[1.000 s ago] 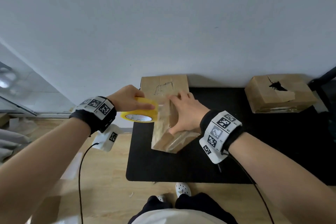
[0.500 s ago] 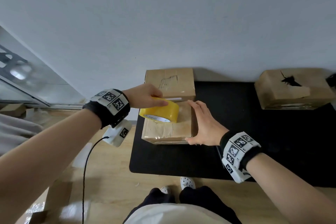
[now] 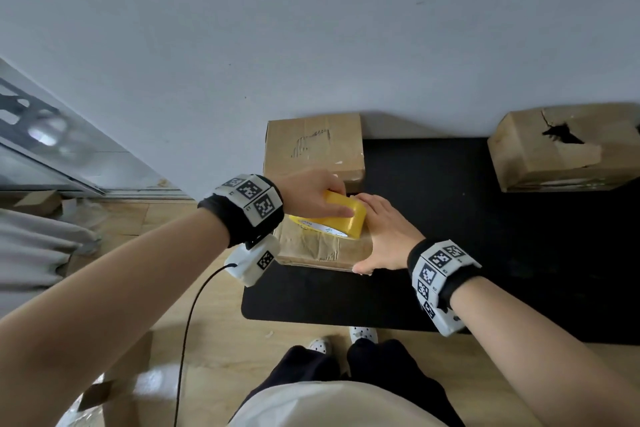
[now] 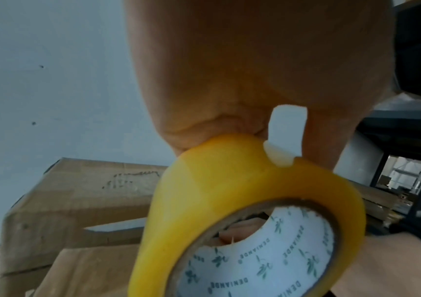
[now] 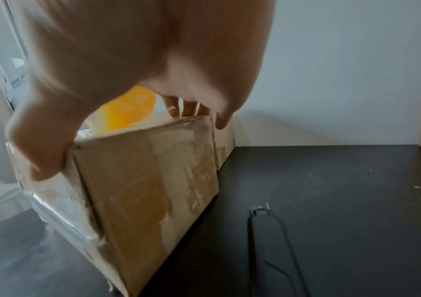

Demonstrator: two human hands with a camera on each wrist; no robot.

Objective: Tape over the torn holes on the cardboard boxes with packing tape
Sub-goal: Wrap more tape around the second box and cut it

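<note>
- left hand [image 3: 313, 196]: fingers curled round yellow tape roll [image 3: 334, 218], thumb on its outer face; roll sits over top of near box [image 3: 320, 248]
- right hand [image 3: 388, 236]: spread fairly wide, fingers straight along near box's right top edge, thumb down on its near right corner
- near box: on black mat [image 3: 450, 218], far side just beside second box [image 3: 313, 146] at the wall
- torn box [image 3: 561, 146]: far right on mat, well apart, hole on top uncovered
</note>
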